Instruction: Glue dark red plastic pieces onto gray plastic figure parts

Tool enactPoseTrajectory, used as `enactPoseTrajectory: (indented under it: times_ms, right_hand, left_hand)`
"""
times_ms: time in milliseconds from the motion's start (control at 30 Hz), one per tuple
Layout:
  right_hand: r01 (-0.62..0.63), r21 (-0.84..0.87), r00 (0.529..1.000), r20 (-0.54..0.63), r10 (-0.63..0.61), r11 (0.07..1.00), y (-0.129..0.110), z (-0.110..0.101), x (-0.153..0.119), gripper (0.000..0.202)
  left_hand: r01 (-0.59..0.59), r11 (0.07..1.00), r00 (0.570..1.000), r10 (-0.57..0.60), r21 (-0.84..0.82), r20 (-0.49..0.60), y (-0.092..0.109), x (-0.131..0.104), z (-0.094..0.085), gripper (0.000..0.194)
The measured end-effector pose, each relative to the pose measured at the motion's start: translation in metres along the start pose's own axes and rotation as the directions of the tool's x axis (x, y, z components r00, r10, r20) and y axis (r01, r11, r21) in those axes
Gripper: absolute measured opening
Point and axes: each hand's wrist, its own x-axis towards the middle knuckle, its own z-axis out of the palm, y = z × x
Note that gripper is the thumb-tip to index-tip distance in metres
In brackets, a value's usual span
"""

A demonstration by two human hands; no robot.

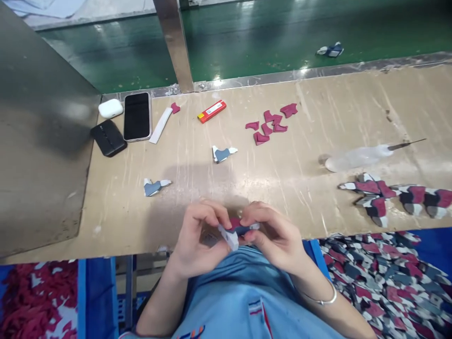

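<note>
Between my hands, just over the table's front edge, is a small white, grey-blue and maroon moulded part. My left hand pinches its white end with thumb and fingers. On the other end, the fingers of my right hand are closed, thumb beneath. The maroon patch shows on top, partly hidden by fingertips. Two similar parts without maroon lie beyond my hands: one grey-and-white part straight ahead, another grey-and-white part to the left. Several loose maroon pieces lie farther back.
A clear squeeze bottle with a needle tip lies at right, near several maroon-patched parts. Phone, black case, white case and red-yellow box sit behind. Filled blue bins flank me; a metal post stands at back.
</note>
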Motion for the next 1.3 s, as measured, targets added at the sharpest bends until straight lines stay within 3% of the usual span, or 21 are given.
enactPoseTrajectory:
  times_ms: [167, 400, 633, 733, 867, 1000, 1100, 1200, 1300]
  right_hand:
    - [-0.001, -0.006, 1.0, -0.016, 0.001, 1.0, 0.001, 0.0, 0.002, 0.01]
    - [0.044, -0.048, 0.999, 0.007, -0.043, 0.998, 0.001, -0.003, 0.004, 0.021]
    - [0.184, -0.369, 0.982, 0.109, -0.154, 0.911, -0.018, -0.008, 0.009, 0.024]
    - [0.241, -0.425, 0.97, 0.138, -0.201, 0.872, -0.022, -0.008, 0.012, 0.025]
    - [0.252, -0.436, 0.968, 0.124, -0.219, 0.864, -0.018, -0.009, 0.01, 0.024]
    - [0.188, -0.221, 0.982, 0.009, -0.191, 0.957, -0.008, -0.007, 0.01, 0.02]
    - [-0.004, 0.129, 0.981, -0.191, 0.028, 0.992, -0.006, 0.001, 0.013, 0.022]
    - [-0.168, 0.477, 0.92, -0.239, 0.311, 0.863, -0.007, 0.007, 0.019, 0.03]
    - [-0.223, 0.708, 0.913, -0.089, 0.398, 0.67, -0.004, 0.005, 0.023, 0.03]
  left_hand:
    - [0.021, 1.0, 0.996, -0.022, -0.015, -0.087, -0.003, 0.0, 0.003, 0.057]
    - [0.122, 0.977, 0.991, -0.131, -0.173, -0.041, -0.005, -0.001, 0.005, 0.056]
    - [0.201, 0.947, 0.979, -0.201, -0.25, 0.027, -0.008, -0.007, 0.005, 0.048]
    - [0.232, 0.939, 0.973, -0.229, -0.253, 0.044, -0.007, -0.008, 0.006, 0.045]
    - [0.235, 0.946, 0.969, -0.248, -0.224, -0.027, -0.005, -0.01, 0.013, 0.052]
    - [0.164, 0.976, 0.963, -0.191, -0.146, -0.192, -0.001, -0.009, 0.028, 0.052]
    - [0.119, 0.993, 0.946, -0.121, -0.025, -0.302, 0.004, -0.01, 0.044, 0.05]
    - [0.108, 0.991, 0.955, -0.08, 0.084, -0.286, 0.006, -0.012, 0.057, 0.044]
    - [0.015, 0.986, 0.981, 0.018, 0.168, -0.195, 0.006, -0.012, 0.061, 0.042]
